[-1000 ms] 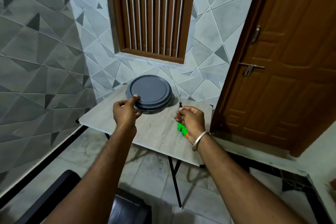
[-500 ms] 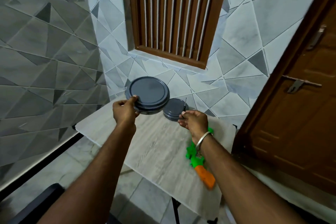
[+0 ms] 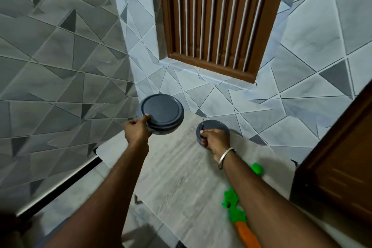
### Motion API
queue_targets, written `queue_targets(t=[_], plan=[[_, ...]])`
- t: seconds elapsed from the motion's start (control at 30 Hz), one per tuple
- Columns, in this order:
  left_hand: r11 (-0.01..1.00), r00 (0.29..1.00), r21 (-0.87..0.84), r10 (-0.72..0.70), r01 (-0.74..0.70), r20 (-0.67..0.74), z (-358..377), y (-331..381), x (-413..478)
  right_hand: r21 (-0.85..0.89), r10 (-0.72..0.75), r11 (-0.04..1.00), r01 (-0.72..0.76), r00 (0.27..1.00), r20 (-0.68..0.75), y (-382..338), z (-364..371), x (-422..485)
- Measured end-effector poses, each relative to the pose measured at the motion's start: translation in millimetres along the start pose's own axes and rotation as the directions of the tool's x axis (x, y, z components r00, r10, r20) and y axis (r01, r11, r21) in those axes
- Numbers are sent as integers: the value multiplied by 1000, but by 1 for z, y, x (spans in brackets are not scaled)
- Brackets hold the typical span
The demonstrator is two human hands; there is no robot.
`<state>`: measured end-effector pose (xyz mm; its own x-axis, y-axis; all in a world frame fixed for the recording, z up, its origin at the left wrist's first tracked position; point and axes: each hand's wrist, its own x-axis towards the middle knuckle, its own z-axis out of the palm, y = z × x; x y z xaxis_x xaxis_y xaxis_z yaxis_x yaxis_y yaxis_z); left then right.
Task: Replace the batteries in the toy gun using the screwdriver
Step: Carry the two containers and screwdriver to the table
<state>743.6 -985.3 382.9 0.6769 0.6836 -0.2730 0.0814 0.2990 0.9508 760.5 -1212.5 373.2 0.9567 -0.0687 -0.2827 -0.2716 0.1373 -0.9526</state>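
toy gun [image 3: 234, 214]: green and orange plastic, lying on table [image 3: 181, 177] by right forearm, partly hidden; likely light, stiff, slightly slick; best gripped round body. screwdriver [image 3: 202, 125]: thin, pinched upright in curled right hand [image 3: 216, 140]. left hand [image 3: 136, 132]: clamped on rim of grey lid [image 3: 161, 113].

Lid [image 3: 161, 113] left of container [image 3: 216, 127]; toy gun [image 3: 239, 213] nearer, on table [image 3: 181, 177].

a room in a home: geometric grey wall tiles [image 3: 60, 50], barred wooden window [image 3: 217, 22], panelled wooden door [image 3: 338, 163], small folding table [image 3: 177, 167].
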Motion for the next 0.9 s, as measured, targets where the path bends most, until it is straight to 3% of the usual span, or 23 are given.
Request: queue_targets(t=[0.23, 0.63, 0.73, 0.9], plan=[[999, 998, 30, -32, 31, 53, 47, -22, 90, -42, 35, 999, -34, 999, 5, 24, 34, 80], [923, 971, 326, -234, 206, 48, 78, -123, 277, -113, 319, 929, -353, 916, -242, 139, 120, 231], [870, 951, 440, -293, 223, 99, 78, -160, 315, -101, 340, 917, -386, 889, -308, 169, 127, 254], [843, 950, 500, -290, 197, 115, 83, -164, 316, -128, 350, 900, -417, 866, -358, 188, 127, 263]])
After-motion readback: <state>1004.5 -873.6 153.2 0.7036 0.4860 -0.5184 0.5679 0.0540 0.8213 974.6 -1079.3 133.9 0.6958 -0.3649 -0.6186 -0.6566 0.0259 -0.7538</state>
